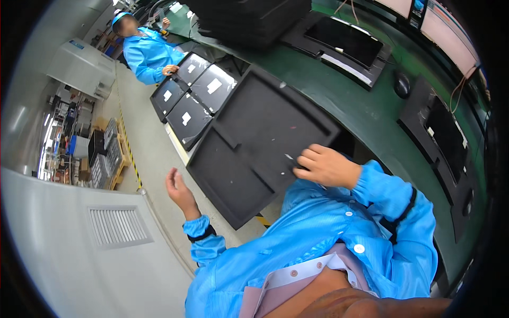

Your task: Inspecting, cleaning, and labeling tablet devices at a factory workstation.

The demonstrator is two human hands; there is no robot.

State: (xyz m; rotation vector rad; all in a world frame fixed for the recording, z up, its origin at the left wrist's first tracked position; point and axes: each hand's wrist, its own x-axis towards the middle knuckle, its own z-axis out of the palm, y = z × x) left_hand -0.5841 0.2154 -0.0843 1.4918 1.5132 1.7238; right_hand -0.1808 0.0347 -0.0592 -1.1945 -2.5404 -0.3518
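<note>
A large black foam tray (254, 135) with shallow recesses lies tilted in front of me, with small white specks on its surface. My right hand (328, 167) is at its near right edge, fingers curled over the rim and closed on it; the fingertips are partly hidden. Off the tray's left side, my left hand (183, 193) is raised with its fingers apart and nothing in it. Just beyond the tray is a second black tray (185, 96) holding several flat dark panels with white labels.
A person (146, 50) in blue touches the far tray. Stacked black trays (249, 21) stand on the green bench (339, 106), beside dark screens in black foam (344, 40) and a mouse (402, 85). A grey cabinet (90, 228) is at left, a loaded pallet (114, 153) beyond.
</note>
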